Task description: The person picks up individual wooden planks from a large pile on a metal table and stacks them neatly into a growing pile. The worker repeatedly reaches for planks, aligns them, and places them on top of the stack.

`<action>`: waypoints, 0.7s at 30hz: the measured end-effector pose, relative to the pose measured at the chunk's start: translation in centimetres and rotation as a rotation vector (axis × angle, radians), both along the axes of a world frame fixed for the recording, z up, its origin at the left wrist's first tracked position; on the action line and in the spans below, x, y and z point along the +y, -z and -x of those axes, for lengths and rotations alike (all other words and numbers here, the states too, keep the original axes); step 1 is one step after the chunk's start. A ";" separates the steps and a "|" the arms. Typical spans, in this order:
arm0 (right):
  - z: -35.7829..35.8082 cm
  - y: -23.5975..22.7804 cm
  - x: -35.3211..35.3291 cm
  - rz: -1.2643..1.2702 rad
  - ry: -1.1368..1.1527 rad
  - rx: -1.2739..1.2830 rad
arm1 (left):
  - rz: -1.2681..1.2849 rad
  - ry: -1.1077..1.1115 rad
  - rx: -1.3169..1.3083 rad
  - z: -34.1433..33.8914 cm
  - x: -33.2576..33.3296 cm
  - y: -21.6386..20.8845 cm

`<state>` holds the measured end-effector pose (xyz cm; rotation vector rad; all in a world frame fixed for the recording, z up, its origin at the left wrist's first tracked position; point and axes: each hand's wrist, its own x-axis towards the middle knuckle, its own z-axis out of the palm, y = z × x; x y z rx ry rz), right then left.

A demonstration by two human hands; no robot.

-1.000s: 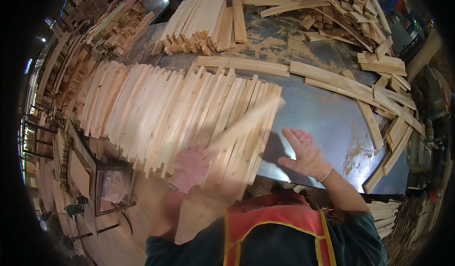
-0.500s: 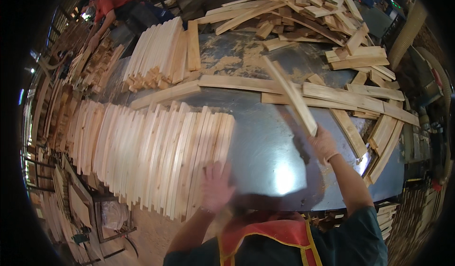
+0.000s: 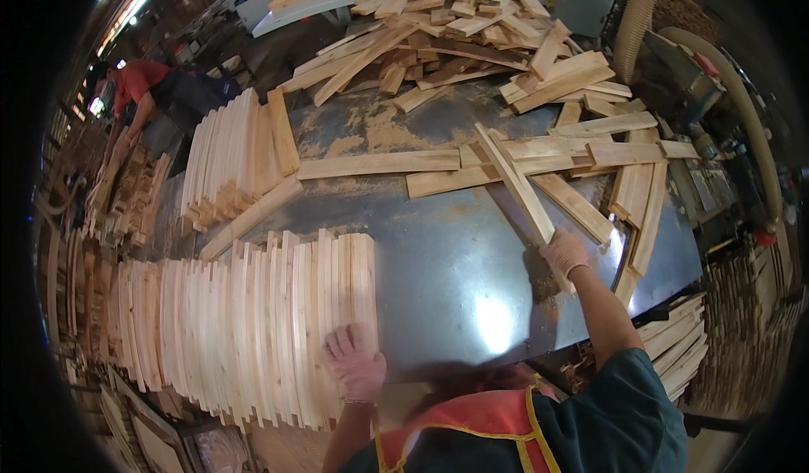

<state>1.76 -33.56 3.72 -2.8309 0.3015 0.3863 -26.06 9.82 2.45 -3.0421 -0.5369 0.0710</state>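
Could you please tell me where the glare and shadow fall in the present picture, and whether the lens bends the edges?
Head view: white glare on the metal table, to the lower left of the right hand; head view: a dark shadow beside that hand; head view: fisheye bending, the row of boards curving leftward, with black corners.

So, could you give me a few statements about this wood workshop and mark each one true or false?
1. The right hand grips a wooden plank. True.
2. The left hand holds a plank up in the air. False: it lies open over the right end of the row of strips.
3. The apron is plain blue. False: it is red with yellow edging.
4. Another person bends forward at the upper left. True.
5. The far pile is neatly stacked. False: its pieces lie jumbled.
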 end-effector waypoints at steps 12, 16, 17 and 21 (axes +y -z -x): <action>22.2 -4.9 13.9 -1.126 0.035 0.092 | 1.138 0.118 0.110 -3.1 -8.1 -6.9; 26.7 -5.2 17.9 -1.103 -0.145 0.161 | 1.610 -0.044 0.027 -6.0 -8.0 -3.5; 27.0 -3.3 17.5 -1.249 -0.079 0.139 | 1.853 -0.070 0.019 -5.6 -7.8 -2.6; 27.3 -7.2 16.6 -1.763 0.147 0.206 | 2.469 -0.167 0.093 -4.5 -6.0 -2.2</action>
